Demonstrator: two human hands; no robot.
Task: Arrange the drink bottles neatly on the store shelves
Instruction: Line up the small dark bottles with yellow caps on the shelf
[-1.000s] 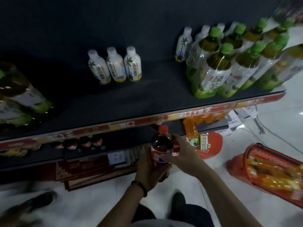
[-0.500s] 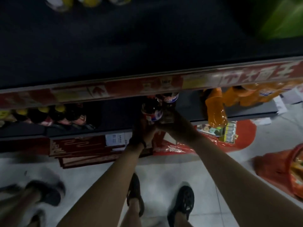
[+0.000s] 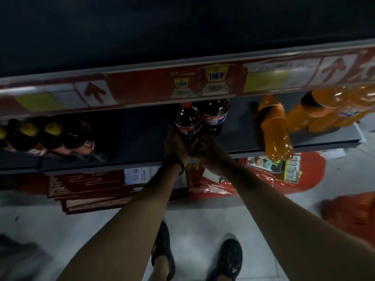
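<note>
Two cola bottles in play, both upright on the lower shelf (image 3: pixel 142 138), side by side and touching. The left cola bottle (image 3: pixel 187 122) shows a red cap. The right cola bottle (image 3: pixel 216 116) stands slightly deeper, its top hidden behind the upper shelf's price strip (image 3: pixel 142 92).

Risks, judged from this layout:

Headroom looks tight, with the tops close under the price strip. Lifting either bottle while adjusting would likely knock its cap on the strip and tip it.

The bottles touch, so shoving one deeper probably drags or topples the other. Tall bottles held low pivot easily.

The orange soda bottle (image 3: pixel 274 130) to the right is tilted, its base at or past the shelf's front edge. A bump from the right forearm or a jolt to the shelf could drop it to the floor.

The dark yellow-capped bottles (image 3: pixel 50 134) to the left are well apart — low risk.

Light is poor, so label facing is hard to check.

Hands: the left hand (image 3: pixel 176 145) is wrapped round the lower part of the left cola bottle, fingers curled close. The right hand (image 3: pixel 205 147) sits at the foot of the right cola bottle, against the left hand, fingers bunched — too dark to tell whether it grips the bottle or only presses on it.
</note>
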